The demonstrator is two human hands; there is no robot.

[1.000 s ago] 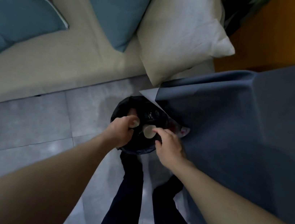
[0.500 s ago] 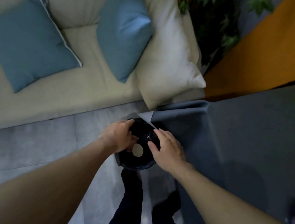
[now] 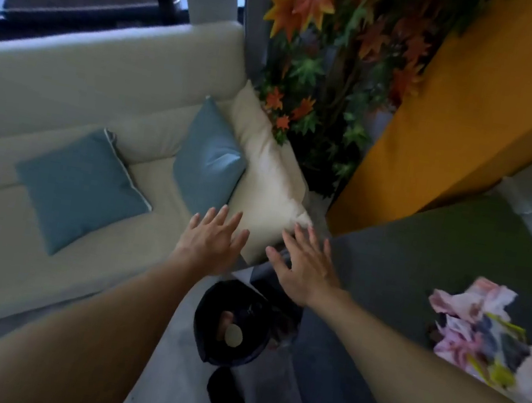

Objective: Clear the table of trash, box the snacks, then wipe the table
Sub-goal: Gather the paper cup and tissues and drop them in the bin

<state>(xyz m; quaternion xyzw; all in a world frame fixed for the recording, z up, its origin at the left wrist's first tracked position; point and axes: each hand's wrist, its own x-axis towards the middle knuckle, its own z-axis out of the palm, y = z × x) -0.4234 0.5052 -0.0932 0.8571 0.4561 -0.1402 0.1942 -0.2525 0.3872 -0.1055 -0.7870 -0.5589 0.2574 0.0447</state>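
Black bin (image 3: 207, 329) sits below both grips with a pale trash disc (image 3: 234, 336) inside; left grip (image 3: 210, 244) and right grip (image 3: 306, 270) hover spread and empty, likely free for the crumpled wrappers (image 3: 484, 338) on the surface (image 3: 421, 257) to the right grip's right.

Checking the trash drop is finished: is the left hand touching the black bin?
Apart. The head view shows the left hand open, fingers spread, beyond the rim of the black bin, with pale floor visible between them.
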